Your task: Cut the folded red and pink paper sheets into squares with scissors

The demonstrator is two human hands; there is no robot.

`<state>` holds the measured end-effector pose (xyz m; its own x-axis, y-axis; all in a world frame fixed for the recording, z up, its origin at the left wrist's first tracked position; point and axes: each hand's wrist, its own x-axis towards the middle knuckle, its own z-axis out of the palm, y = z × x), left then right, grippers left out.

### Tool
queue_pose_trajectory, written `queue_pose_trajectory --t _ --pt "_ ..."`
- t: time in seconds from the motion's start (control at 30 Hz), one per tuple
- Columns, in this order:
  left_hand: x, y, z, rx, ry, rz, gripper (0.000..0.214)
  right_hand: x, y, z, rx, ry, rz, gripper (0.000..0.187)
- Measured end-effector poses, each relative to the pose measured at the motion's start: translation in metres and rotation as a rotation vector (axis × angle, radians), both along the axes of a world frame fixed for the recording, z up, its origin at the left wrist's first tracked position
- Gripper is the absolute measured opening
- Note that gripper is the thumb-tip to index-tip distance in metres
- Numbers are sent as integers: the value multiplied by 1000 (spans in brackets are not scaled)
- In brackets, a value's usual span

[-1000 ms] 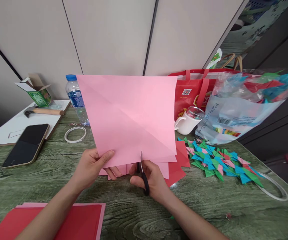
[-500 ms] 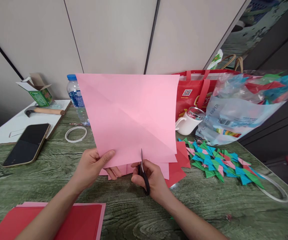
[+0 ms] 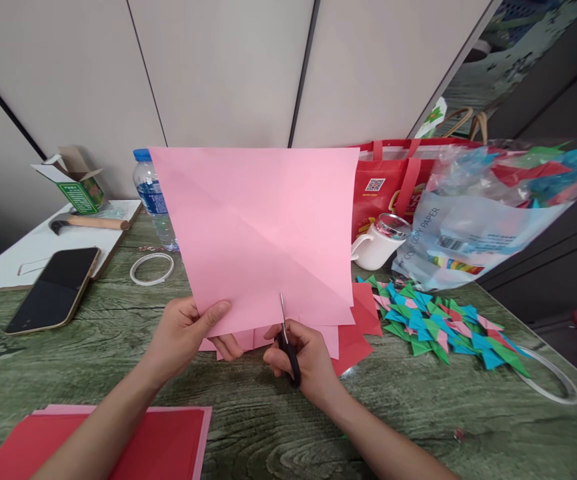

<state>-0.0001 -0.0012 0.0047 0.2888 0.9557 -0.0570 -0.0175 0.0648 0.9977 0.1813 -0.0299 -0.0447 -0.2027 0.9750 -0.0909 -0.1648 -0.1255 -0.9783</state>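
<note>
A large pink sheet of paper (image 3: 263, 227) with diagonal creases stands upright in front of me. My left hand (image 3: 185, 333) pinches its lower left edge, thumb on the front. My right hand (image 3: 303, 357) grips black-handled scissors (image 3: 286, 343), whose blades point up into the sheet's bottom edge near the middle. Under the hands lie more pink and red sheets (image 3: 353, 333) on the green wood-grain table (image 3: 268, 413).
A phone (image 3: 53, 290), tape ring (image 3: 151, 268), water bottle (image 3: 153, 200) and small green box (image 3: 75, 180) sit at left. A white cup (image 3: 378, 247), red bag (image 3: 393, 180), plastic bag (image 3: 478, 213) and folded coloured paper pieces (image 3: 438, 323) lie at right. Red sheets (image 3: 118, 440) rest near me.
The scissor blades have crept slightly upward into the pink sheet's lower edge. The sheet and left hand have barely moved.
</note>
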Motion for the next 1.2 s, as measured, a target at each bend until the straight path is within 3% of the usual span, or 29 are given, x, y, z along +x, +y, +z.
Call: queue_pose_trajectory --t 0.63,1.2 --pt "2 -2 -1 -84 -20 -96 31 3 4 7 140 -43 -1 30" --pt "3 -2 -2 -74 -43 -85 30 0 2 5 45 -44 -80 33"
